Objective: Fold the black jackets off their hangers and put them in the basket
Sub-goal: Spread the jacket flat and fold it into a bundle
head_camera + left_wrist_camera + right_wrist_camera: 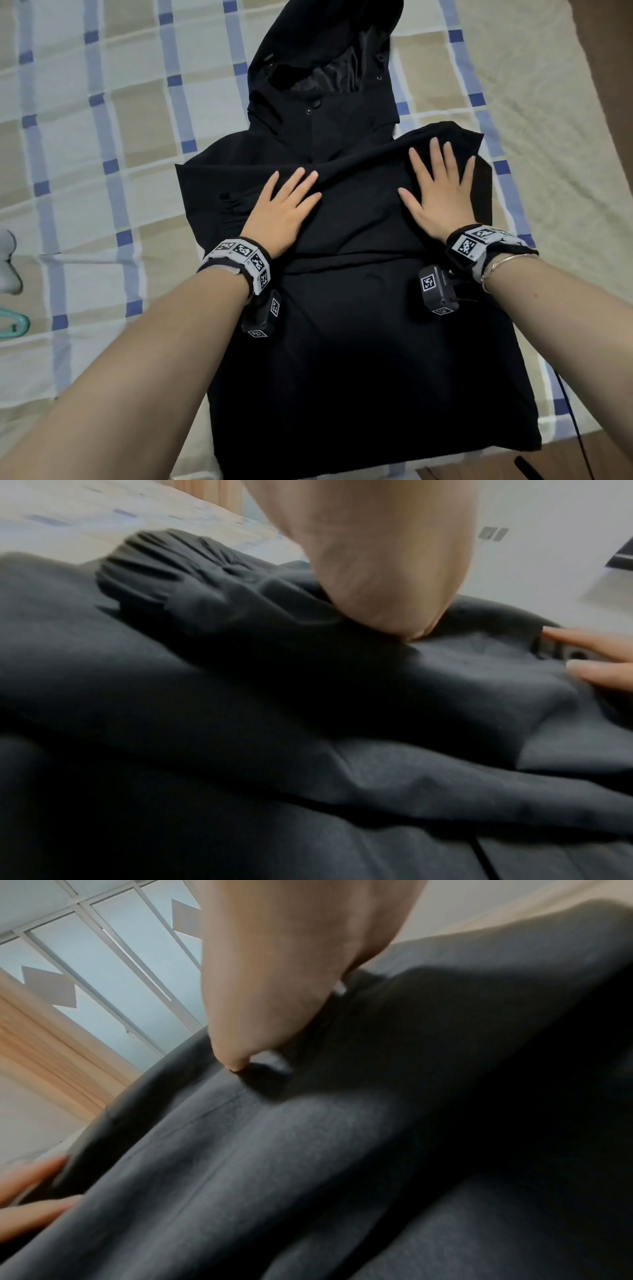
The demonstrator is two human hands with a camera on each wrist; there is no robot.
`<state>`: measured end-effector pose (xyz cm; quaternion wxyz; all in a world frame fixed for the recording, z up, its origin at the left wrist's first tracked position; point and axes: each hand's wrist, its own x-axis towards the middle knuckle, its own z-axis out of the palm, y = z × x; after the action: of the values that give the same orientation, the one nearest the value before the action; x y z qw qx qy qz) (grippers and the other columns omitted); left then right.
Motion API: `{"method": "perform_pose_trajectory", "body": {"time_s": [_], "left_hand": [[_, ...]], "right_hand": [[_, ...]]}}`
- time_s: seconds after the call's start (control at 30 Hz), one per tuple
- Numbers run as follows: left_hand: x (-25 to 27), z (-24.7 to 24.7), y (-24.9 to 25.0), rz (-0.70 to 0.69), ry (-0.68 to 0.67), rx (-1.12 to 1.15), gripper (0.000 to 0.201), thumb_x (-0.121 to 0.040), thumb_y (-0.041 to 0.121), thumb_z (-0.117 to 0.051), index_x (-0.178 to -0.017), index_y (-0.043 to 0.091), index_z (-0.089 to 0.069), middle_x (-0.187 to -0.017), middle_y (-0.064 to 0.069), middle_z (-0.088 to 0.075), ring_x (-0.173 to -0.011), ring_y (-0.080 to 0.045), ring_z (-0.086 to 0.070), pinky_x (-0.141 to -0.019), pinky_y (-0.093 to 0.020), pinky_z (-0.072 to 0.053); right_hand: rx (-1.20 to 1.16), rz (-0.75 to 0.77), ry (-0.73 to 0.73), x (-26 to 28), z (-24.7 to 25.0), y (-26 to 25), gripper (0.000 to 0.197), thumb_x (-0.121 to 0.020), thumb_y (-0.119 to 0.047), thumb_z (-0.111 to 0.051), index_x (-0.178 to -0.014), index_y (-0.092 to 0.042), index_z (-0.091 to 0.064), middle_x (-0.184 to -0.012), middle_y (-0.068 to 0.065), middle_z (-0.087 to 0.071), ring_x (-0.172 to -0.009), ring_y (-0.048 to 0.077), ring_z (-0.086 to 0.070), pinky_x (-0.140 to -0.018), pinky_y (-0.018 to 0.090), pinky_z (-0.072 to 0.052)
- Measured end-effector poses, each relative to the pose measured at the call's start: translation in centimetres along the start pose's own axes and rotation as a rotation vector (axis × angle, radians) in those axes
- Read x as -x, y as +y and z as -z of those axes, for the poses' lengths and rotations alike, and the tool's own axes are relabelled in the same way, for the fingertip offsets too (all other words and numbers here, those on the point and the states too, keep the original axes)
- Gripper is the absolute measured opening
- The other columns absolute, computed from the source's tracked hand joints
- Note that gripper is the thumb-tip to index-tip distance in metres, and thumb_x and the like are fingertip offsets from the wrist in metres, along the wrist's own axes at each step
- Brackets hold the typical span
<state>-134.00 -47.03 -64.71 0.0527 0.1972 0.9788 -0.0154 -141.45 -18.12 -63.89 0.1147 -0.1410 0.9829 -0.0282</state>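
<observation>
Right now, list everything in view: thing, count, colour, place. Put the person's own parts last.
black jacket: one, black, hooded, laid flat on the bed, hood away from the person, sleeves folded across the chest.
checked bedsheet: one, beige and white with blue lines, under the jacket.
hanger: one, teal, at the left edge of the sheet, only partly in view.
grey object: one, at the left edge above the hanger; too cut off to identify.
cable: one, black, off the bed's right edge.
wrist cameras: two, black with marker tags, one under each wrist.
bracelet: one, thin, on the right wrist.
left hand: flat on the folded sleeve, fingers straight.
right hand: flat on the jacket, fingers spread.
</observation>
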Motion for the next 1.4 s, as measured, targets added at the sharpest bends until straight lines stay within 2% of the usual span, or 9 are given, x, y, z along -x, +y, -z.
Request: {"method": "perform_pose_trajectory", "body": {"time_s": [0.17, 0.3, 0.43, 0.53, 0.83, 1.0, 1.1, 1.27, 1.4], "left_hand": [[0.5, -1.7, -2.5, 0.281, -0.346, -0.004, 0.071, -0.093, 0.063, -0.019, -0.153, 0.026, -0.008, -0.161, -0.004, -0.001, -0.148, -0.027, 0.0, -0.117, -0.052, -0.002], [0.4, -1.4, -4.1, 0.375, -0.413, 0.034, 0.085, -0.081, 0.079, -0.01, -0.151, 0.032, -0.002, -0.161, -0.007, 0.001, -0.147, -0.032, 0.003, -0.115, -0.056, 0.004], [-1.2, 0.4, -5.3, 0.39, -0.122, 0.175, 0.073, -0.088, 0.065, -0.028, -0.144, 0.018, -0.032, -0.154, -0.01, -0.027, -0.143, -0.033, -0.02, -0.116, -0.055, -0.012], [-3.8, 1.3, -6.6, 0.434, -0.058, 0.275, 0.061, -0.096, 0.048, -0.037, -0.147, 0.017, -0.026, -0.158, -0.009, -0.017, -0.146, -0.029, -0.012, -0.117, -0.051, -0.013], [-7.7, 1.4, -8.9, 0.482, -0.213, 0.484, 0.068, -0.097, 0.043, -0.042, -0.152, 0.02, -0.008, -0.16, -0.01, -0.002, -0.139, -0.038, -0.026, -0.109, -0.052, -0.031], [-7.4, 0.5, -8.9, 0.451, -0.384, 0.365, 0.058, -0.098, 0.039, -0.042, -0.146, 0.012, -0.026, -0.155, -0.005, -0.021, -0.131, -0.038, -0.034, -0.106, -0.051, -0.034], [-7.4, 0.8, -8.4, 0.471, -0.385, 0.361, 0.05, -0.098, 0.033, -0.044, -0.14, 0.009, -0.034, -0.148, -0.008, -0.031, -0.127, -0.037, -0.037, -0.103, -0.05, -0.036], [-6.8, 2.2, -8.0, 0.585, -0.266, 0.538, 0.043, -0.097, 0.027, -0.045, -0.135, 0.011, -0.032, -0.136, -0.015, -0.046, -0.119, -0.039, -0.048, -0.101, -0.049, -0.038], [-5.9, 3.9, -8.6, 0.703, 0.045, 0.595, 0.071, -0.091, 0.035, -0.058, -0.145, 0.006, -0.021, -0.137, -0.017, -0.041, -0.123, -0.034, -0.046, -0.104, -0.048, -0.038]], "right_hand": [[-0.023, -0.034, -0.152, -1.4, -1.3, 0.3, 0.07, -0.095, -0.055, -0.027, -0.152, -0.019, -0.006, -0.161, 0.005, -0.001, -0.148, 0.024, 0.005, -0.116, 0.053, 0.007], [-0.119, -0.053, 0.097, -2.8, 0.4, -0.5, 0.051, -0.095, -0.041, -0.041, -0.135, -0.01, -0.042, -0.142, 0.012, -0.04, -0.131, 0.032, -0.034, -0.11, 0.048, -0.02], [-0.174, -0.03, 0.232, -6.0, 3.1, -2.5, 0.039, -0.093, -0.031, -0.045, -0.126, -0.01, -0.047, -0.126, 0.013, -0.05, -0.117, 0.034, -0.043, -0.098, 0.045, -0.029], [-0.236, -0.006, 0.191, -9.1, 3.9, -4.0, 0.046, -0.094, -0.032, -0.044, -0.136, -0.014, -0.041, -0.134, 0.012, -0.048, -0.123, 0.035, -0.04, -0.102, 0.047, -0.029], [-0.584, -0.178, -0.099, -16.6, 2.2, -5.0, 0.074, -0.09, -0.054, -0.045, -0.15, -0.035, -0.005, -0.153, 0.02, -0.023, -0.141, 0.038, -0.025, -0.114, 0.048, -0.025], [-0.836, -0.275, 0.003, -16.9, 2.8, -5.1, 0.095, -0.088, -0.037, -0.061, -0.151, -0.012, 0.006, -0.142, 0.014, -0.045, -0.13, 0.027, -0.045, -0.108, 0.028, -0.033], [-0.766, -0.08, 0.1, -16.2, 3.8, -5.7, 0.074, -0.085, -0.011, -0.058, -0.149, -0.017, -0.022, -0.144, 0.005, -0.045, -0.132, 0.019, -0.044, -0.103, 0.014, -0.028], [-0.483, 0.322, 0.223, -12.9, 5.3, -7.4, 0.064, -0.078, 0.001, -0.043, -0.133, -0.03, -0.052, -0.114, 0.011, -0.061, -0.106, 0.035, -0.054, -0.089, 0.038, -0.041], [-0.251, 0.633, 0.259, -8.9, 4.6, -7.0, 0.055, -0.066, 0.002, -0.046, -0.107, -0.024, -0.072, -0.105, 0.0, -0.071, -0.097, 0.031, -0.052, -0.079, 0.039, -0.03]]}}
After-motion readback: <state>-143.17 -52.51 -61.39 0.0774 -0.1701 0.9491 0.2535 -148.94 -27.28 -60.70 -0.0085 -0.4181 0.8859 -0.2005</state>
